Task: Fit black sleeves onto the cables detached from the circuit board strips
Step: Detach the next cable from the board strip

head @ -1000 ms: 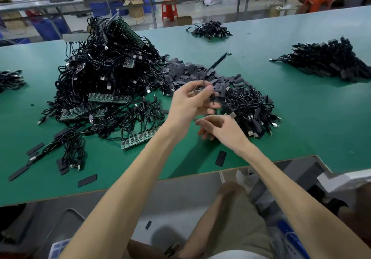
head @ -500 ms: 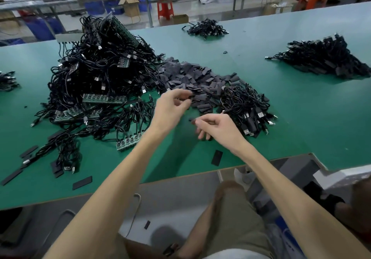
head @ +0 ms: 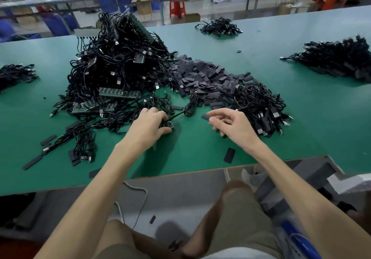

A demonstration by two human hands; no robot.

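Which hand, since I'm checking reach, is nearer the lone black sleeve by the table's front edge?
Right. The right hand is just beyond the sleeve; the left hand is farther off to its left, gripping a cable.

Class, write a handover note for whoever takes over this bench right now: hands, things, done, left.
Left hand grips a cable end on the table.
Right hand hovers, fingertips at a loose sleeve; grip unclear.
Sleeve pile lies mid-table, strip-and-cable tangle left of it.
Done: bundle by the right hand looks sleeved.
Left: the tangle, this cable.
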